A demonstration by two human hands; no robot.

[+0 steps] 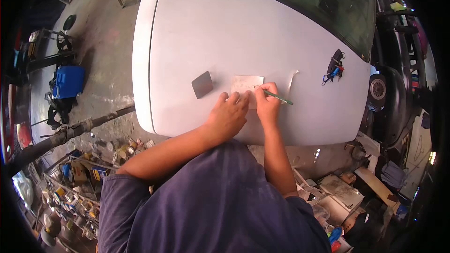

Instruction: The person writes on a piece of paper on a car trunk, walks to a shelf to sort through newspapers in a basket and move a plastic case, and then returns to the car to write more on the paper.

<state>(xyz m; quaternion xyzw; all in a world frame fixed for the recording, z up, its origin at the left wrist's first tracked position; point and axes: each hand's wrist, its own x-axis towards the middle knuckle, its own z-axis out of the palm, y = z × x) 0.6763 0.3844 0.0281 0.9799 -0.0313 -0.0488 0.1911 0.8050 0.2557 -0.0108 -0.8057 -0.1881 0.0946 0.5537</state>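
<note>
A small sheet of paper (248, 80) with faint writing lies on the white car panel (211, 28). My left hand (228, 115) rests flat on the panel, its fingers apart and their tips at the paper's lower left edge. My right hand (268, 106) is closed round a green pen (280, 97), whose upper end points to the right. The pen's writing end is near the paper, partly hidden by my fingers. Left of the paper, a dark flat object with rounded corners (202, 85) lies on the panel.
Keys with a black pouch (334, 67) lie on the panel at the right, below a dark window (300, 4). A thin curved strip (293, 81) is right of my right hand. A blue container (70, 82) stands at the left. Cans (131, 149) and clutter surround me below.
</note>
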